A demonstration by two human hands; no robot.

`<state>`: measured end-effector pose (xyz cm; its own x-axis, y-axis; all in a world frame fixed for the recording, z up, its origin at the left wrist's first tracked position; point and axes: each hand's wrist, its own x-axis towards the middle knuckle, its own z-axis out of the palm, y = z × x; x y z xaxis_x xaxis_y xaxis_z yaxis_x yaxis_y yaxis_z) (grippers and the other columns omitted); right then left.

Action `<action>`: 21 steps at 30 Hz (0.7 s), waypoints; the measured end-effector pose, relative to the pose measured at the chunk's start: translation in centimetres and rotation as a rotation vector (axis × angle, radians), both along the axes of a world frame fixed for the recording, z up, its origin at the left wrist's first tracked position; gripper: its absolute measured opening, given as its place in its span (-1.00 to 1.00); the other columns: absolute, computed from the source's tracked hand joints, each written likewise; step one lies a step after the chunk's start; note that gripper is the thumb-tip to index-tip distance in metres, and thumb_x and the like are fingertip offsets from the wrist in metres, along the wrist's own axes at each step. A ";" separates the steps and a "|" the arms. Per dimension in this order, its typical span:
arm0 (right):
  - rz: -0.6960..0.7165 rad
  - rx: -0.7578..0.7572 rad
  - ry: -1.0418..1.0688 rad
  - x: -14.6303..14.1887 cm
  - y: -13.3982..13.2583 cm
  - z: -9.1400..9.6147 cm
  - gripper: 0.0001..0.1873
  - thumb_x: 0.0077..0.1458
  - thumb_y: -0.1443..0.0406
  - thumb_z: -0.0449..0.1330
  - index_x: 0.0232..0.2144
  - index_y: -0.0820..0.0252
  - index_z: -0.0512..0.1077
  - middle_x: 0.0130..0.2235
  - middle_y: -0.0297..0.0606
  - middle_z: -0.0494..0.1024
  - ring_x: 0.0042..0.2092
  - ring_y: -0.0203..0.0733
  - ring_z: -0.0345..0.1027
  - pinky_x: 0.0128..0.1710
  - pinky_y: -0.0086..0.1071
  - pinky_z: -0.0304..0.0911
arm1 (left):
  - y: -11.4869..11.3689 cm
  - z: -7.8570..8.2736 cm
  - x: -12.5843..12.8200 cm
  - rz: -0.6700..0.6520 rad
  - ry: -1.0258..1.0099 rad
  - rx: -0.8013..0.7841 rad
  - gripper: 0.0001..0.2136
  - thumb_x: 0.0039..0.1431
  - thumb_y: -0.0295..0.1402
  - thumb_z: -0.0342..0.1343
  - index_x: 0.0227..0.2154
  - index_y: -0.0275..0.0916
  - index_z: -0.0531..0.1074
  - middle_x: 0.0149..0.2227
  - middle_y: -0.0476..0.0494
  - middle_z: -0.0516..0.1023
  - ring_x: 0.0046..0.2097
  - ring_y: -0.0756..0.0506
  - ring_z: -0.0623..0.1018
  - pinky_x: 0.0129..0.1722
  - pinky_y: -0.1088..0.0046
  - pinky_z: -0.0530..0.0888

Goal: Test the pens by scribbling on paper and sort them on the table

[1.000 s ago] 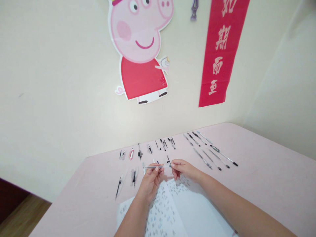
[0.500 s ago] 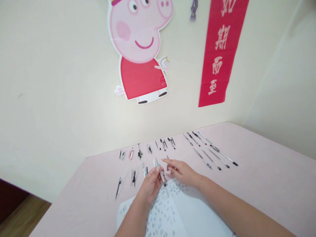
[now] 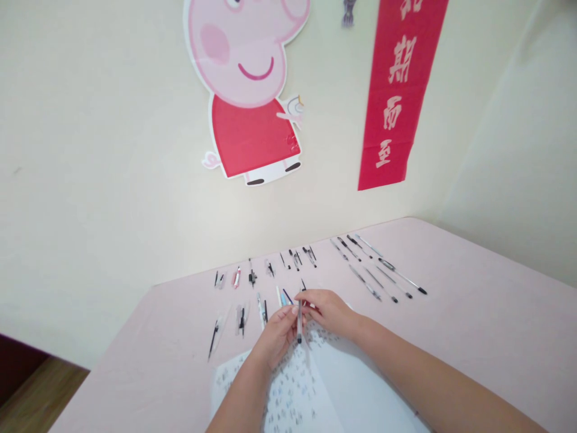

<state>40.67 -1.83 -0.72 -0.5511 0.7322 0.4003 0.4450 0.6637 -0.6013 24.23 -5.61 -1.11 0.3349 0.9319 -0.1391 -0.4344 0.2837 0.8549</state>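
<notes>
Above an open notebook (image 3: pixel 295 385) with handwriting on its left page, a clear pen with a black end (image 3: pixel 300 328) is held nearly upright. My left hand (image 3: pixel 280 334) is closed on it, thumb and fingers pinching its barrel. The fingers of my right hand (image 3: pixel 328 308) are closed at the upper end of the same pen, with thumb and index finger meeting there. Just beyond my hands lie blue and white pen parts (image 3: pixel 283 296), partly hidden by the fingers.
Several pens (image 3: pixel 365 282) lie in two slanted rows at the right of the pink table (image 3: pixel 473 313). Taken-apart pens (image 3: pixel 242 322) and small parts spread across the left and back. Behind stands a wall with a pig cutout (image 3: pixel 252 135) and a red banner (image 3: pixel 396 120).
My right hand has come left and taken the pen's upper end. The pen has turned from slanted to nearly upright. The view has shifted slightly.
</notes>
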 end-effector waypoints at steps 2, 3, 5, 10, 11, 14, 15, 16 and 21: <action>-0.061 -0.042 0.007 0.2 0.0 0.1 -0.75 0.09 0.36 0.07 -0.18 0.18 0.44 -0.31 -0.23 0.54 -0.30 -0.21 0.38 -0.27 -0.37 0.25 | 0.0 0.0 -0.1 -0.018 0.012 0.010 -0.74 0.02 -0.21 0.21 -0.36 -0.35 0.51 -0.48 -0.08 0.46 -0.52 0.08 0.38 -0.50 0.60 0.29; -0.079 -0.058 0.028 0.3 0.0 0.2 -0.78 0.09 0.34 0.07 -0.21 0.19 0.45 -0.34 -0.24 0.53 -0.33 -0.21 0.37 -0.29 -0.37 0.24 | 0.1 0.0 -0.1 -0.024 0.019 0.013 -0.73 0.02 -0.21 0.21 -0.34 -0.35 0.51 -0.47 -0.08 0.46 -0.53 0.09 0.37 -0.52 0.60 0.28; -0.093 -0.085 0.085 0.4 0.0 0.2 -0.78 0.14 0.28 0.04 -0.25 0.21 0.46 -0.37 -0.24 0.52 -0.34 -0.21 0.36 -0.31 -0.37 0.23 | 0.1 0.0 -0.2 -0.031 0.037 0.016 -0.73 0.03 -0.21 0.20 -0.33 -0.35 0.50 -0.45 -0.08 0.46 -0.53 0.10 0.37 -0.53 0.61 0.26; -0.142 -0.334 0.341 0.8 -0.2 -0.3 -0.59 0.15 0.05 0.01 -0.24 0.24 0.47 -0.41 -0.22 0.50 -0.40 -0.25 0.37 -0.38 -0.39 0.29 | 0.3 -0.2 -0.3 -0.059 0.068 0.001 -0.76 0.04 -0.22 0.20 -0.35 -0.33 0.48 -0.44 -0.07 0.46 -0.52 0.11 0.37 -0.52 0.62 0.27; -0.155 -0.394 0.386 0.9 -0.3 -0.5 -0.55 0.13 0.01 0.02 -0.25 0.26 0.48 -0.41 -0.21 0.50 -0.41 -0.27 0.37 -0.40 -0.40 0.29 | 0.3 -0.3 -0.3 -0.063 0.072 -0.004 -0.76 0.02 -0.22 0.21 -0.36 -0.33 0.48 -0.44 -0.07 0.47 -0.52 0.11 0.37 -0.51 0.61 0.27; -0.178 -0.486 0.455 1.2 -0.9 -0.7 -0.51 0.11 -0.03 0.01 -0.32 0.27 0.47 -0.39 -0.19 0.49 -0.43 -0.29 0.36 -0.47 -0.43 0.26 | 0.3 -0.4 -0.3 -0.070 0.086 -0.010 -0.75 -0.02 -0.22 0.24 -0.38 -0.34 0.47 -0.44 -0.08 0.47 -0.51 0.10 0.38 -0.50 0.60 0.28; -0.180 -0.499 0.471 1.3 -1.2 -0.7 -0.52 0.10 -0.03 0.02 -0.34 0.27 0.45 -0.39 -0.20 0.49 -0.43 -0.29 0.36 -0.49 -0.44 0.25 | 0.3 -0.3 -0.3 -0.073 0.090 -0.011 -0.75 -0.02 -0.22 0.24 -0.39 -0.34 0.47 -0.44 -0.08 0.48 -0.51 0.10 0.38 -0.49 0.60 0.29; -0.186 -0.511 0.482 1.4 -1.5 -0.7 -0.55 0.09 -0.02 0.04 -0.36 0.26 0.43 -0.43 -0.23 0.47 -0.44 -0.30 0.34 -0.50 -0.45 0.23 | 0.3 -0.3 -0.3 -0.078 0.093 -0.013 -0.75 -0.02 -0.23 0.24 -0.39 -0.34 0.47 -0.44 -0.08 0.47 -0.51 0.10 0.38 -0.49 0.60 0.29; -0.231 -0.527 0.471 1.8 -3.3 -0.8 -0.74 -0.01 0.12 0.16 -0.48 0.19 0.28 -0.59 -0.46 0.24 -0.56 -0.39 0.11 -0.56 -0.49 0.06 | 0.3 -0.1 -0.3 -0.082 0.096 -0.029 -0.78 -0.02 -0.25 0.24 -0.41 -0.33 0.46 -0.44 -0.06 0.47 -0.51 0.11 0.38 -0.49 0.61 0.27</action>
<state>42.50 -5.09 -1.55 -0.2163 0.9690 0.1193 0.1548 0.1547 -0.9758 23.91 -5.35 -1.23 0.3938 0.8970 -0.2009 -0.3252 0.3404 0.8822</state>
